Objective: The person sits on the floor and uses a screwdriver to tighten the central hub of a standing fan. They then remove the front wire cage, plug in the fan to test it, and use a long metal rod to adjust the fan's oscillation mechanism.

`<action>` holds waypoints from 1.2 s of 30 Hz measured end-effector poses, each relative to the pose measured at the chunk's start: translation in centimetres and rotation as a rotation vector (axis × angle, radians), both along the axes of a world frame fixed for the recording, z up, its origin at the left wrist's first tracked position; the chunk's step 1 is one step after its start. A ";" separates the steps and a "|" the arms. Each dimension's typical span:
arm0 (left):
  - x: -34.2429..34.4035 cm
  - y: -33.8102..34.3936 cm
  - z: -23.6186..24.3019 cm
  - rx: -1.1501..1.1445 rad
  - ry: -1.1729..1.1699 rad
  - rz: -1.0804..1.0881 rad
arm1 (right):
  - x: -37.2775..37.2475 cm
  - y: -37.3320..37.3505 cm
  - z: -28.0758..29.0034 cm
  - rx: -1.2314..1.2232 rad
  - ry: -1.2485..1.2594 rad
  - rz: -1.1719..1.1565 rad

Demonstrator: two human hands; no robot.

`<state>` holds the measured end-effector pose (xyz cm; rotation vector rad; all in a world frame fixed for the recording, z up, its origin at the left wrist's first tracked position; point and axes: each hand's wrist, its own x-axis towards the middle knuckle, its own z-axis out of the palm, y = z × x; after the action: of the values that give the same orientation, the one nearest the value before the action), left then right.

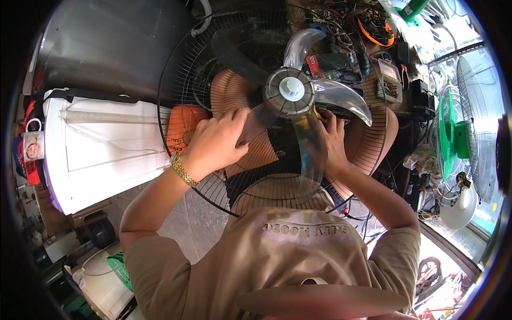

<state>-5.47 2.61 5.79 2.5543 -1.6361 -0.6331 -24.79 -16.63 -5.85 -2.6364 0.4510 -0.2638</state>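
A fan with smoky translucent blades (pixel 341 97), a round grey hub (pixel 277 88) and a pale blue center cap (pixel 292 89) faces up in front of me. Behind the blades lies the black wire rear guard (pixel 184 69). My left hand (pixel 223 137), with a gold watch (pixel 184 170) on its wrist, is closed on the edge of the blade left of the hub. Below and right of the hub, my right hand (pixel 333 140) has curled fingers, partly behind another blade. Something yellow (pixel 318 113) shows at its fingertips; its kind is hidden.
A white panel-like box (pixel 112 149) stands at the left, beside a dark metal surface (pixel 114 48). The back-right bench holds tangled wires, an orange tray (pixel 377 29) of small parts and a screwdriver (pixel 363 60). Another fan with green blades (pixel 448 133) stands at the right.
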 end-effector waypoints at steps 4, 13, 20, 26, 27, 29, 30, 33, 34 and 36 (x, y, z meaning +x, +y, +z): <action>0.9 0.4 -0.5 -0.018 -0.060 -0.053 | 0.3 -3.8 -0.4 -0.060 -0.080 0.179; -1.0 0.5 -1.5 -0.140 -0.014 -0.071 | 1.3 -2.5 -0.1 -0.131 -0.077 -0.046; -1.3 -0.1 -1.4 -0.211 -0.047 -0.086 | 1.6 -3.7 -0.2 -0.246 -0.021 0.045; -1.5 -0.1 -1.8 -0.212 0.013 -0.067 | 1.9 -3.9 0.5 -0.290 -0.053 0.052; -1.6 0.0 -1.8 -0.206 0.022 -0.061 | 2.0 -3.7 0.4 -0.352 -0.064 0.054; -1.4 0.1 -1.5 -0.191 0.029 -0.049 | 2.1 -3.9 0.0 -0.409 -0.095 0.046; -1.4 0.1 -1.2 -0.183 0.031 -0.044 | 2.2 -4.0 -0.5 -0.405 -0.115 0.037; -1.5 0.0 -0.9 -0.120 0.053 -0.025 | 2.6 -4.1 -0.8 -0.375 -0.103 0.016; -1.5 0.0 -0.9 -0.132 0.044 -0.022 | 2.7 -4.2 -0.8 -0.361 -0.087 0.010; -1.6 0.1 -1.2 -0.152 0.034 -0.012 | 3.1 -4.5 -0.5 -0.320 -0.049 0.033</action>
<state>-7.02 2.67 4.64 2.4157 -1.6235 -0.5270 -21.74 -21.17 -6.31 -2.9373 0.3746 -0.4194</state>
